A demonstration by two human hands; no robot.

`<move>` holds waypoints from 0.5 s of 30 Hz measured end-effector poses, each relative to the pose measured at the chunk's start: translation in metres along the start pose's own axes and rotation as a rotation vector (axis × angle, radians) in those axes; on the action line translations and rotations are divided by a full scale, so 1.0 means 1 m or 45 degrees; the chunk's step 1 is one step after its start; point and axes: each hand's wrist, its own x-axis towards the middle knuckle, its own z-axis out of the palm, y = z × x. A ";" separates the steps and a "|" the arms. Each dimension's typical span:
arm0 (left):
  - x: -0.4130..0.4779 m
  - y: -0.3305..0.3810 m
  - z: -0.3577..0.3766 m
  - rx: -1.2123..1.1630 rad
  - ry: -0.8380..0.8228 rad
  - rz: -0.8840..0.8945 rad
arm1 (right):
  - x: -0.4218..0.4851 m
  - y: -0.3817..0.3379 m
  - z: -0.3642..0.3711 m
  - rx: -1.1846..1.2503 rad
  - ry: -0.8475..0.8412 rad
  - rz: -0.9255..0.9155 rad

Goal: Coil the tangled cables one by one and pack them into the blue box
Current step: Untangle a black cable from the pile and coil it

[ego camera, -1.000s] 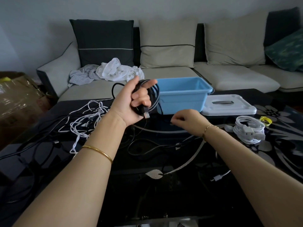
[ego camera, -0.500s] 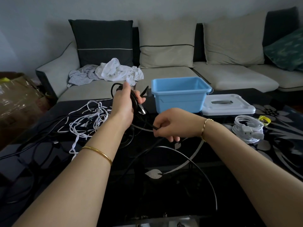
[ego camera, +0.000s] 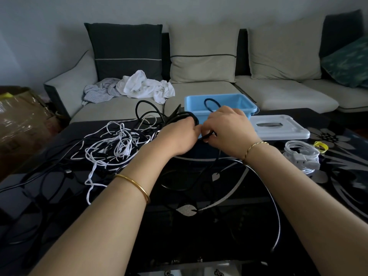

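Both hands meet mid-surface, just in front of the blue box (ego camera: 246, 104). The left hand (ego camera: 179, 136) has its fingers curled round a bundle of black cable (ego camera: 180, 117) loops. The right hand (ego camera: 232, 129) pinches a strand of the same cable right beside the left fingers, and a small loop sticks up above its knuckles against the box. A loose length trails toward the near edge in a wide arc over the dark glass surface (ego camera: 199, 236). The box sits far centre, upright, lid off; can't tell if anything lies inside. The white lid (ego camera: 278, 129) lies flat just right of it. Tangled white cables (ego camera: 117, 144) are mixed with other black ones on the left. A coiled white cable (ego camera: 300, 156) is at right, with a yellow band (ego camera: 321, 146) just beyond. A sofa (ego camera: 199, 90) stands behind, with crumpled clothes (ego camera: 143, 86) on its left seat.
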 end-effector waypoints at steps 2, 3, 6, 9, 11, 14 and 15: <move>0.001 -0.001 0.000 -0.167 -0.075 -0.006 | 0.001 0.005 0.006 -0.025 0.081 0.027; 0.000 -0.001 0.000 -0.313 -0.153 -0.024 | 0.002 0.007 0.009 -0.010 0.118 0.042; -0.007 -0.002 -0.002 -0.607 -0.407 -0.058 | 0.005 0.018 0.018 0.104 0.193 0.105; -0.011 -0.007 -0.004 -0.589 -0.529 -0.025 | 0.004 0.033 0.028 0.535 0.283 0.230; -0.012 -0.011 -0.007 -0.741 -0.556 -0.070 | 0.002 0.047 0.035 0.806 0.356 0.385; -0.009 -0.014 -0.015 -1.061 -0.528 -0.118 | -0.005 0.064 0.054 0.881 0.304 0.563; -0.009 -0.015 -0.018 -1.181 -0.521 -0.127 | -0.007 0.067 0.063 0.878 0.256 0.589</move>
